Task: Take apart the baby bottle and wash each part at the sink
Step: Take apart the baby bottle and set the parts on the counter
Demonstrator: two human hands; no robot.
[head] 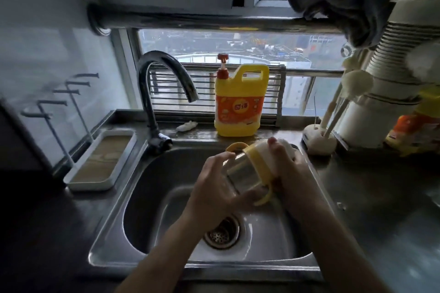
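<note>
Head view: left hand holds the steel body of the baby bottle, likely slick, rigid, light. Right hand grips the white cap, pointing 1 o'clock. Best purchase: yellow collar.

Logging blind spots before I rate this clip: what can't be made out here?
Head view only.
The baby bottle top: covered by the right hand; loosened or not is unclear.
Its base: behind the left hand.
The orange-yellow pack: blurred, cut by the right edge.
The detergent jug label: too small.
</note>
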